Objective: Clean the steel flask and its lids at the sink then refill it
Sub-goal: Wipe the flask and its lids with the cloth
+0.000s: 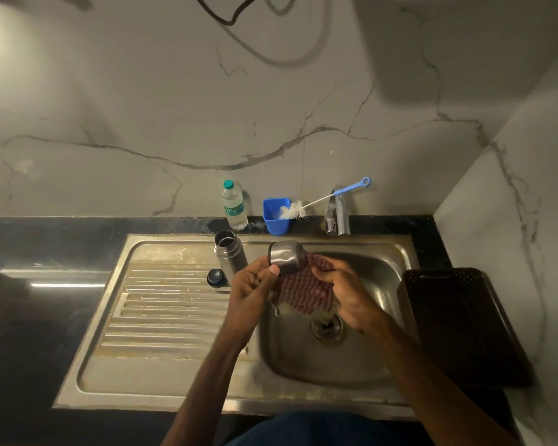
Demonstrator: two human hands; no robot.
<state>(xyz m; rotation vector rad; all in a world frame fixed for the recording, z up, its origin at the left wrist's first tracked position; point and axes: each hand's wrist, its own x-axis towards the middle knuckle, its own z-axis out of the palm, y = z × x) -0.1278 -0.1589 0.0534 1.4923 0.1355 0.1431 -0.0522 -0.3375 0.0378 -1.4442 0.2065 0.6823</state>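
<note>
Holding a steel cup lid (286, 256) over the sink basin (361, 358), the left hand (252, 291) is gripping it with the thumb pressed on its side and the other fingers curled behind it. The lid is lying tilted on its side, its closed end toward the camera. The right hand (345, 292) is bunching a checked cloth (303, 292) against the lid, its fingers pinching the cloth's upper edge just beside the lid; the rest of the cloth is hanging down between the two hands, above the drain (326, 328).

The flask (229, 254) is standing upright and open on the ribbed drainboard (161, 304), just left of the left hand. A small dark cap (216, 277) is sitting on the drainboard right beside the flask's base, at its left front.

Behind the sink, on the dark table (45, 239), a clear water bottle (234, 206) with a green cap is standing against the marble wall. To its right a blue cup (276, 217) is holding a bottle brush (322, 201), whose white bristles are resting on the rim while the blue handle is leaning toward the tap (339, 217). A dark tray (458, 323) is lying right of the basin.
</note>
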